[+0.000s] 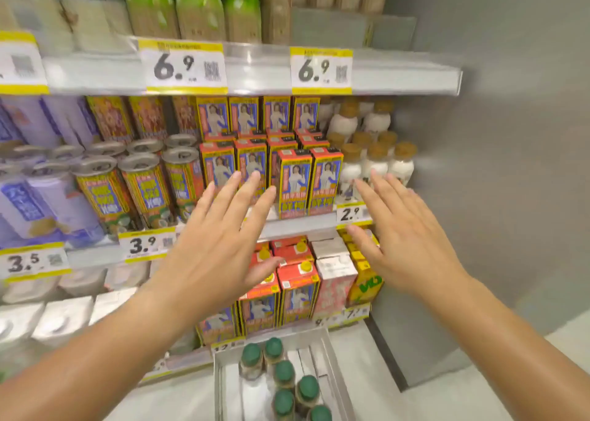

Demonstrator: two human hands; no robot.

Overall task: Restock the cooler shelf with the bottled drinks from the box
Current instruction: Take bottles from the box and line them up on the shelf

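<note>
**Six green caps in the box, nothing in hand yet**

Both hands are empty. My left hand (220, 245) and right hand (408, 241) are flat, fingers straight and spread, held up in front of the middle shelf (293, 225). The left fingertips are over the front row of portrait cartons (295, 184), the right ones over the white bottles (376, 165) with tan caps. The frame is motion-blurred, so I can't tell whether either hand touches anything.

The stock is low in view: green-capped bottles (283, 372) stand upright in the open box (333, 353), on the floor below the bottom shelf. I count six caps. More may sit below the frame edge.

My read is that I'm sizing up the shelf before the first pick. How I'd do it:
- Find the slot first. I see no green-capped facing here. The right end by the 2.9 tag (351, 213) is already full of white bottles, and the cans (143, 184) fill the left.
- If the front stock needs moving to open a lane, push with flat palms low on the packs. The cartons are tall and narrow and look likely to tip if pushed near the top.
- Pick bottles by the body under the cap, one per hand, nearest first.
- Set each base down flat on the shelf before letting go.
</note>
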